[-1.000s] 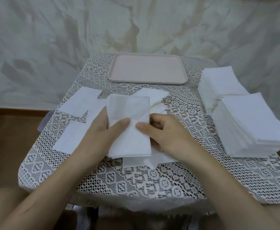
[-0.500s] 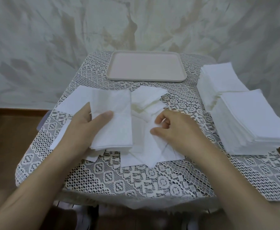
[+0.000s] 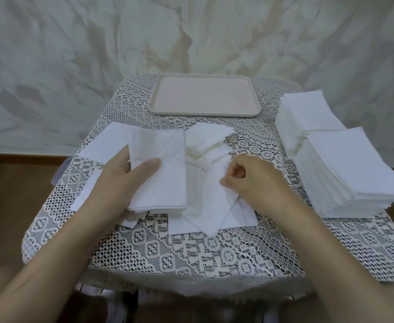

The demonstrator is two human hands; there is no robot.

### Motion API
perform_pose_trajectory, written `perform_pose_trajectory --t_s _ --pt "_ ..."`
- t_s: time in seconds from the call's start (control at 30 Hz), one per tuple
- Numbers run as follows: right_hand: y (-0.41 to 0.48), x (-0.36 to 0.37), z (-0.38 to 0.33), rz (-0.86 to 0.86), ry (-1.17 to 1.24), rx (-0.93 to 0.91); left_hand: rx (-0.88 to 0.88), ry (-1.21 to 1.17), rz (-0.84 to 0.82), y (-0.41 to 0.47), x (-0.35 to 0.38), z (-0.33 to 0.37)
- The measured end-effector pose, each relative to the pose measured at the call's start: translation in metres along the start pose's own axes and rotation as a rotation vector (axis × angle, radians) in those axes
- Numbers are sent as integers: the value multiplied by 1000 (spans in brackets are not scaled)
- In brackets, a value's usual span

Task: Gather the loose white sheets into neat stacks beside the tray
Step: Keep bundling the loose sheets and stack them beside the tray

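Soft, even light, rather dim and faintly grey-green, leaves no hard shadows or glare; its source cannot be told. The white stacks (image 3: 345,169) lose detail in their brightness. The wide lens bends the counter (image 3: 214,255) edges, and the lower corners look soft.

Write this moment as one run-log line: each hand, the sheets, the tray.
left hand: holds gathered sheets | right hand: pinches loose pile | two stacks: table's right side | tray: far edge, no sheets
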State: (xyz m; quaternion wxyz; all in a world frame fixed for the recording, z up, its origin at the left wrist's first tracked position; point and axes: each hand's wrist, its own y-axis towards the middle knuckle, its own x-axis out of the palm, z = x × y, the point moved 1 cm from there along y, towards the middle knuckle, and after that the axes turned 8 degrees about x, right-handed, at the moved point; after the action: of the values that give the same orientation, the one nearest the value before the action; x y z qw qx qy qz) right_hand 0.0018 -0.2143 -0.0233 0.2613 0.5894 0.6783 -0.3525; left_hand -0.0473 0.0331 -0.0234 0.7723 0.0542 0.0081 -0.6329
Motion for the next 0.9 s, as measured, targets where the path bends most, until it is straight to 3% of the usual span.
perform_pose_trajectory --t_s 0.47,0.67,0.8,0.9 --pt "-1 -10 16 -43 -7 80 31 18 -19 -6 10 7" --pt "-3 -10 10 -38 -10 -34 20 27 -35 -4 8 4" --pt "-2 -7 11 41 126 -74 25 34 -52 -3 6 2" --pt "0 -6 16 -24 204 0 38 19 -70 -3 8 1"
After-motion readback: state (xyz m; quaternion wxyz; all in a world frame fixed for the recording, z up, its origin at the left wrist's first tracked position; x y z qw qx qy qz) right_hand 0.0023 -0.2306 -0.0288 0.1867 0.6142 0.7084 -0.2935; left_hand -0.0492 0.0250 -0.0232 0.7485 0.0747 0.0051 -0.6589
